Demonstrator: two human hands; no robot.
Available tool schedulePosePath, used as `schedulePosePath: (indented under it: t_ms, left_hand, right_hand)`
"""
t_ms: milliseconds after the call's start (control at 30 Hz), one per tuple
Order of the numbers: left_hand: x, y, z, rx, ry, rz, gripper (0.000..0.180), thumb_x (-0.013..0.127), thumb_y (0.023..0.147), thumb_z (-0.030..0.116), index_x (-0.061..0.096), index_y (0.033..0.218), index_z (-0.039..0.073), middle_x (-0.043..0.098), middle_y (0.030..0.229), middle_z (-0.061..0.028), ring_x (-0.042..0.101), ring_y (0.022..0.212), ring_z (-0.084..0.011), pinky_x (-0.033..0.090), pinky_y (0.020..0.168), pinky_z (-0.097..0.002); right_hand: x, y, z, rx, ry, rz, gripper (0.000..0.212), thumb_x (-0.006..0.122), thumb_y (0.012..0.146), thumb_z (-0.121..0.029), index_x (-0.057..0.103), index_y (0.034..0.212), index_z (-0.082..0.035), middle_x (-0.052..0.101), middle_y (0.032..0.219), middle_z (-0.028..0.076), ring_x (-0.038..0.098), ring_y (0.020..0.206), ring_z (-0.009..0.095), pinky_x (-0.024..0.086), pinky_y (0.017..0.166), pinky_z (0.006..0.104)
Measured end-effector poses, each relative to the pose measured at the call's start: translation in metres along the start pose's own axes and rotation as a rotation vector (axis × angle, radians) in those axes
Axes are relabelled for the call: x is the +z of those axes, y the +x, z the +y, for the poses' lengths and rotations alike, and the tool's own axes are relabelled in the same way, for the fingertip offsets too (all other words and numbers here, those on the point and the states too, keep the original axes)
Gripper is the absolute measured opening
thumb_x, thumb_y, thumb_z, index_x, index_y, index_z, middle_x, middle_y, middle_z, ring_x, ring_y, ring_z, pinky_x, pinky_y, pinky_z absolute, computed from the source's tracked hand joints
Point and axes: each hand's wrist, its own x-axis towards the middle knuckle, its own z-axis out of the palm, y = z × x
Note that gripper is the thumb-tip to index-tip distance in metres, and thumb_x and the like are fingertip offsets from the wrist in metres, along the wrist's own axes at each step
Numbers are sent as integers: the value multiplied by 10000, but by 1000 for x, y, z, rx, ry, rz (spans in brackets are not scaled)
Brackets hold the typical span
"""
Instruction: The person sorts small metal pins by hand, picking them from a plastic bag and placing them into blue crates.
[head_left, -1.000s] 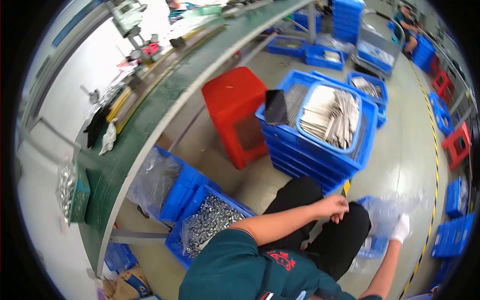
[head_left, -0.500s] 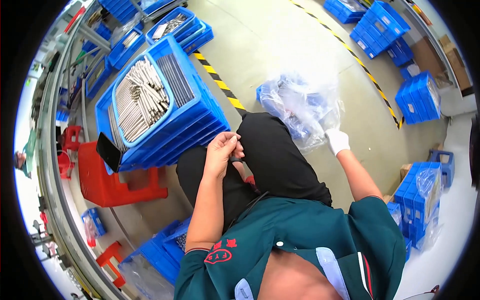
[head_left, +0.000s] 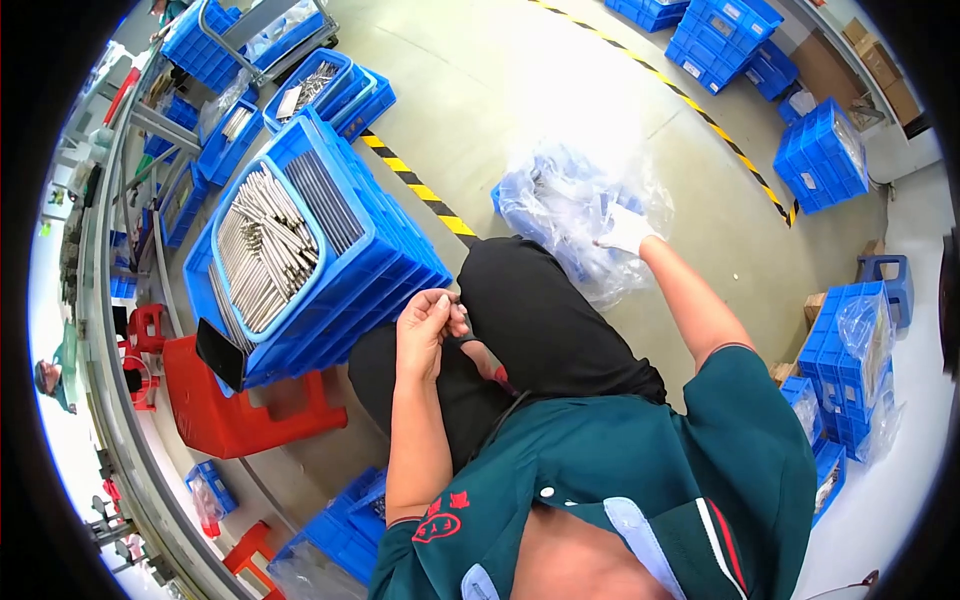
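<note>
My bare left hand (head_left: 430, 322) is held above my lap beside my knee. Its fingers are curled in with the thumb against them, and whatever may be inside is hidden. My right hand (head_left: 624, 230), in a white glove, reaches over a clear plastic bag (head_left: 540, 205) on the floor ahead of me. Thumb and fingers look apart there, touching the loose film. Under the crumpled bag blue shows, and its contents are blurred by glare. To the left, a blue crate (head_left: 385, 260) holds a light blue tray (head_left: 318, 262) of metal rods (head_left: 265, 250) and a row of darker rods (head_left: 322, 205).
A dark phone (head_left: 220, 354) leans at the crate's near corner, above a red stool (head_left: 215, 405). Black-and-yellow tape (head_left: 418, 187) marks the floor. Blue crates (head_left: 822, 160) stand at right, with more (head_left: 845, 340) nearer me. A metal-framed bench (head_left: 100, 290) runs along the left.
My gloved right hand has moved left and away from me, from the bag's near right edge to over its film. My left hand stays curled near my knee. The whole view has shifted slightly.
</note>
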Motion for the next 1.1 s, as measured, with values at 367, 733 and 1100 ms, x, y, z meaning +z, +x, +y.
schedulePosePath:
  t_ms: [367, 733, 1100]
  left_hand:
    - [-7, 3, -2, -46, 19, 16, 123, 530, 860, 134, 554, 899, 21, 583, 688, -63, 563, 545, -128, 446, 521, -209]
    - [3, 1, -4, -113, 7, 6, 132, 504, 874, 119, 548, 922, 5, 581, 689, -63, 563, 576, -122, 437, 546, -210]
    - [2, 6, 2, -118, 20, 23, 143, 521, 865, 128, 540, 919, -3, 582, 669, -69, 567, 575, -135, 452, 546, -222]
  right_hand:
    - [-24, 121, -115, -273, 521, 235, 175, 503, 755, -145, 610, 811, -18, 619, 792, 115, 573, 733, 221, 451, 676, 333]
    - [-7, 181, -76, -181, 1334, -39, 223, 551, 718, -105, 613, 908, -8, 628, 857, 127, 591, 849, 228, 462, 759, 326]
    - [71, 140, -48, -124, -176, 54, 338, 379, 830, -253, 534, 1074, -78, 573, 1058, 179, 555, 973, 325, 425, 824, 428]
